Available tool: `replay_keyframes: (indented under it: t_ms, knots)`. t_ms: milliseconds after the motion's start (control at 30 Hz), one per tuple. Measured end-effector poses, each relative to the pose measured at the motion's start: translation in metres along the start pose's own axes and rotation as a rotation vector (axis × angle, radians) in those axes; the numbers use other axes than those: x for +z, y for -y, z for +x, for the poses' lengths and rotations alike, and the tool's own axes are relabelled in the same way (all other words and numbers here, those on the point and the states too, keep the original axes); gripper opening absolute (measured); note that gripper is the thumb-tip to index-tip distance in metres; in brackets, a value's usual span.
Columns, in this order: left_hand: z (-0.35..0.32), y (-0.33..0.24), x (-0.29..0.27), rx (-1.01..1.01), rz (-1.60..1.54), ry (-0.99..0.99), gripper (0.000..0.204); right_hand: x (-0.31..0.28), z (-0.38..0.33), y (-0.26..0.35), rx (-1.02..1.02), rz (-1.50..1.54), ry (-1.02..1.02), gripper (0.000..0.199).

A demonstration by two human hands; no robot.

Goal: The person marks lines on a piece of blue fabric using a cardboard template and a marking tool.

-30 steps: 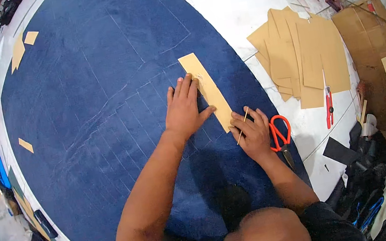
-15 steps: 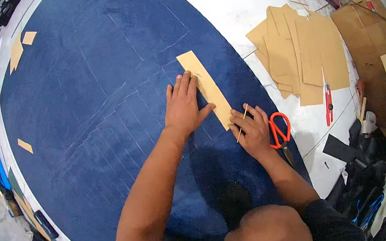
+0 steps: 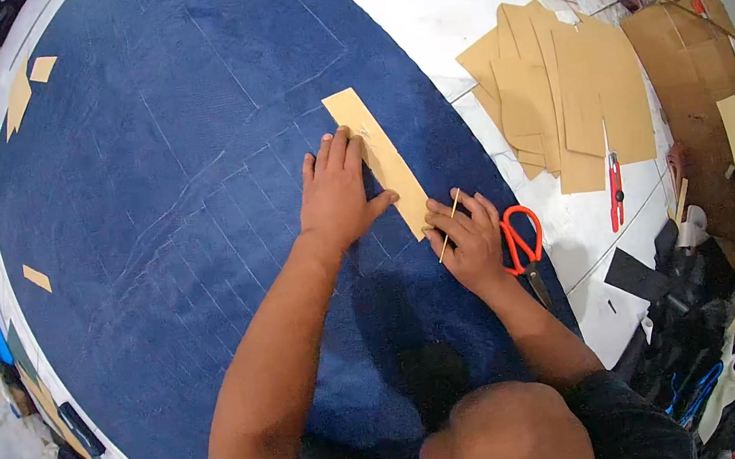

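Pressing cardboard strip (image 3: 380, 155), left fingers (image 3: 331, 153) spread

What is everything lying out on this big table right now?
Cloth: one, dark blue with chalk lines, covering most of the table.
Cardboard strip: one, tan, on the cloth under the left hand.
Marking stick: one, thin and pale, in the right hand.
Scissors: one, orange handles, beside the right hand.
Cardboard pattern pieces: a stack, tan, on the white table to the right.
Cutter: one, red, by the stack.
Small cardboard scraps: a few, tan, far left.
Left hand: pressing the strip flat.
Right hand: holding the stick at the strip's near end.
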State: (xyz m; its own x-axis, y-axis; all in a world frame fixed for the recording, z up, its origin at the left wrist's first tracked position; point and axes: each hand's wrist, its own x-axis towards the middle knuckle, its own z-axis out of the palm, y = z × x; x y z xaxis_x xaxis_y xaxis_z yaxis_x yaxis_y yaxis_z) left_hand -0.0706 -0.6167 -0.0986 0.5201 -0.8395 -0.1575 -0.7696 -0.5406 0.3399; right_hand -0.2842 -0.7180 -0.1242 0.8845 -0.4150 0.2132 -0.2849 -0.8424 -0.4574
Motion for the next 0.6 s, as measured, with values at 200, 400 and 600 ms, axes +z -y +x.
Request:
replay_keyframes:
  t_ms: [200, 400, 600]
  knots:
    - [0.008, -0.014, -0.007, -0.075, 0.026, 0.073, 0.104, -0.023, 0.047, 0.004, 0.233, 0.525, -0.086, 0.028]
    - [0.016, -0.021, -0.017, -0.117, 0.032, 0.116, 0.11, 0.008, 0.153, 0.006, 0.131, 0.631, -0.126, 0.029]
    - [0.018, -0.019, -0.022, -0.143, 0.029, 0.189, 0.117, 0.036, 0.206, 0.014, -0.062, 0.522, -0.022, 0.027]
